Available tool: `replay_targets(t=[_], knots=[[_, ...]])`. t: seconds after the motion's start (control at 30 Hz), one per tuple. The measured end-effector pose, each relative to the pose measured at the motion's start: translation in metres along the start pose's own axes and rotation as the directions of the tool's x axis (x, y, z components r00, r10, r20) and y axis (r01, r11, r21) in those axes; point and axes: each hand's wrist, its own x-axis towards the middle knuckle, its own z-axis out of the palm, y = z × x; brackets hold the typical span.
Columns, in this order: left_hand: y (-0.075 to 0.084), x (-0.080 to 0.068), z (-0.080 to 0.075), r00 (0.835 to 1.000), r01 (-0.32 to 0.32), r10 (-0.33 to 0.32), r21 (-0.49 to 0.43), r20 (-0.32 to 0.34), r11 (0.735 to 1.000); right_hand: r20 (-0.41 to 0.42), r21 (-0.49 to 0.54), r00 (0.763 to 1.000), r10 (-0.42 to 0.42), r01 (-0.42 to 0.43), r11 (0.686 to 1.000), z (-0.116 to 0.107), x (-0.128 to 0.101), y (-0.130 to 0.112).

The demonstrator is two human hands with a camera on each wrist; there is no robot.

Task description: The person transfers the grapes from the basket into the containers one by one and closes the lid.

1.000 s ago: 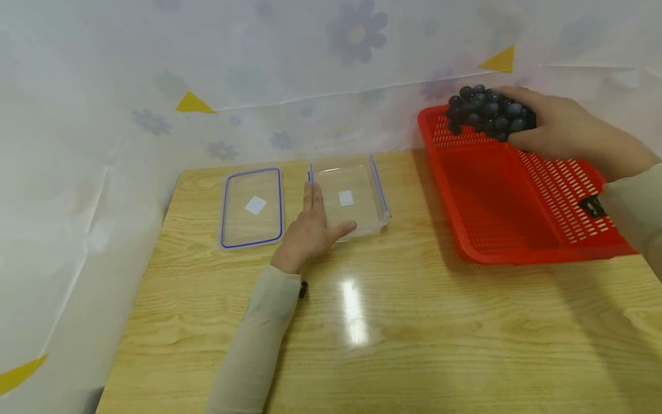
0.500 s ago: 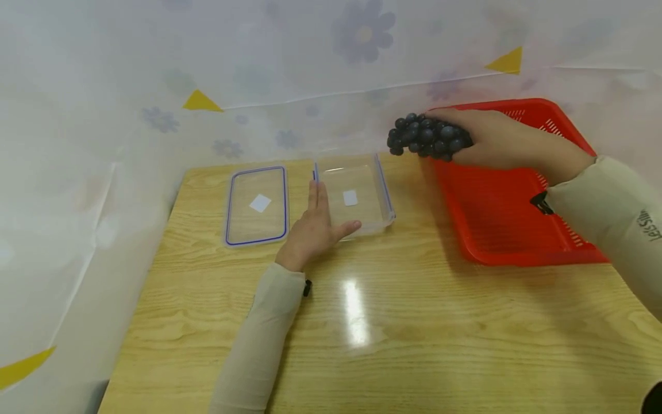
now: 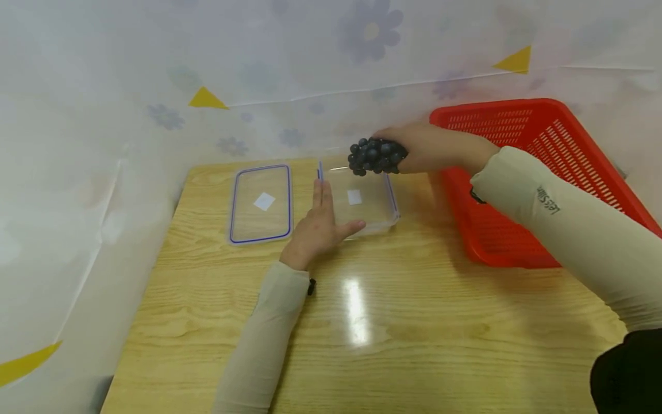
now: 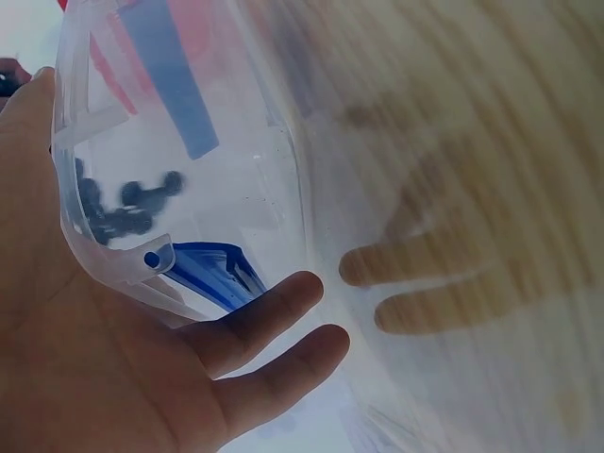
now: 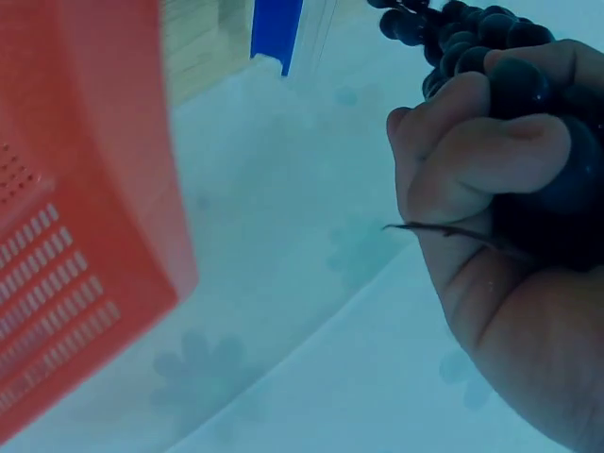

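Your right hand (image 3: pixel 434 150) has carried the bunch of dark grapes (image 3: pixel 376 156) from above the red basket (image 3: pixel 548 144) to above the far edge of the clear container (image 3: pixel 362 201), fingers curled round it. Your left hand (image 3: pixel 316 225) lies flat against the container's left side, fingers straight, with the lid (image 3: pixel 261 203) just beside it on the tabletop (image 3: pixel 414 322).

right sleeve (image 3: pixel 584 241) cut off, table (image 4: pixel 491 142) blurred
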Motion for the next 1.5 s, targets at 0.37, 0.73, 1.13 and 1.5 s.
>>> replay_targets(t=[0.37,0.73,1.13,1.5], knots=[[0.004,-0.003,0.003,1.0,-0.012,0.012,0.002,-0.011,1.0,0.084,0.056,0.983,0.163,-0.168,0.984,0.024,0.053,-0.008],[0.009,-0.001,0.003,0.999,-0.045,0.046,0.032,-0.018,0.998,0.106,-0.188,0.977,0.184,-0.162,0.969,0.059,0.054,-0.023],[0.012,0.0,0.004,0.999,-0.026,0.027,0.044,-0.019,0.999,-0.031,-0.199,0.974,0.224,-0.225,0.954,0.08,0.052,-0.031],[0.011,0.0,0.005,0.999,-0.031,0.033,0.068,-0.028,0.997,0.019,-0.161,0.972,0.232,-0.226,0.961,0.077,0.05,-0.037]])
